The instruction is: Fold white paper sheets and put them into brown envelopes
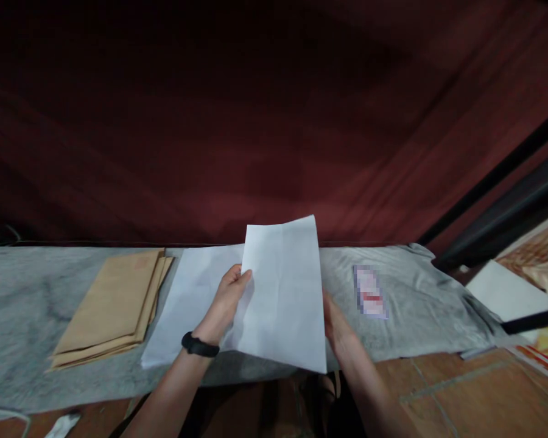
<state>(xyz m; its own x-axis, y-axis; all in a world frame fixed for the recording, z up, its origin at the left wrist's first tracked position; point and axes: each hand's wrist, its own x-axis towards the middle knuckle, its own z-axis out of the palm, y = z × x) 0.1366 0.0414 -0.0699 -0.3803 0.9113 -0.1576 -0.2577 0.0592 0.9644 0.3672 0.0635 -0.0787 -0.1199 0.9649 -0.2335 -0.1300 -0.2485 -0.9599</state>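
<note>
Between my two hands a white sheet of paper [283,292] is held up, with a faint crease running down its middle. My left hand [231,292], a black band on its wrist, pinches the sheet's left edge with the thumb on top. At the right edge is my right hand [333,319], its fingers mostly hidden behind the paper. More white paper [187,298] lies flat on the grey cloth, partly under my left hand and the raised sheet. Left of it rests a stack of brown envelopes [112,298].
The grey cloth [411,298] covers a long, low surface. A small blurred-out packet or card [369,292] lies on it to the right. Behind hangs a dark red curtain [274,152]. Dark poles [497,176] slant at the right, near printed sheets on the tiled floor [475,395].
</note>
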